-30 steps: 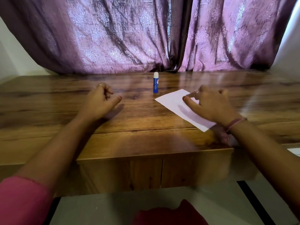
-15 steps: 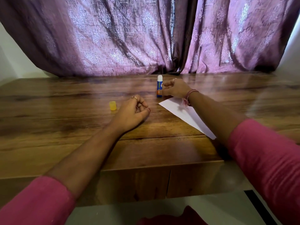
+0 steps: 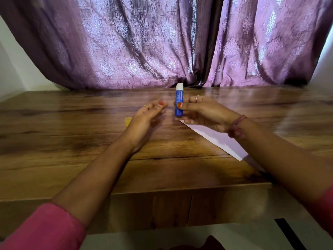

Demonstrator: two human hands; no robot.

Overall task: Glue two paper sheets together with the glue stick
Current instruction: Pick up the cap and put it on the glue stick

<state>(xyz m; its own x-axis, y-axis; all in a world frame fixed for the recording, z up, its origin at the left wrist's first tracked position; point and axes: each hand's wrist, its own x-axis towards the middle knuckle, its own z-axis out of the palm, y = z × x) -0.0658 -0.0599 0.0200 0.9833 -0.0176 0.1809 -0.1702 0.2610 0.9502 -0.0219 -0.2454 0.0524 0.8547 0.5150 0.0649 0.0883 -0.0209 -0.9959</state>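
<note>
Two hands meet over the middle of the table, and only one of them is holding anything. Your right hand [image 3: 203,112] has the glue stick [image 3: 179,100] upright, thumb pinching the blue barrel from the front and fingers wrapped behind it, with the white cap [image 3: 179,86] still on and pointing up. Holding it low on the barrel leaves the cap end free, which looks like a set-up for uncapping. Your left hand [image 3: 146,120] hangs just left of the stick, not touching it, fingers loosely spread and holding nothing, their tips turned toward the cap as if about to pull or twist it off.

Beneath your right wrist lies the white paper [image 3: 216,139], flat on the wooden table [image 3: 72,141] and set at a slant, its far corner just under the stick and its near corner toward the table's front edge on the right. From here only one sheet edge is plain; whether a second sheet lies under it you cannot tell. Having the stick right above the paper keeps the next stroke short.

A small yellow object [image 3: 128,121], partly hidden behind your left hand, sits on the table to the left. Purple patterned curtains [image 3: 162,42] hang along the far side.
</note>
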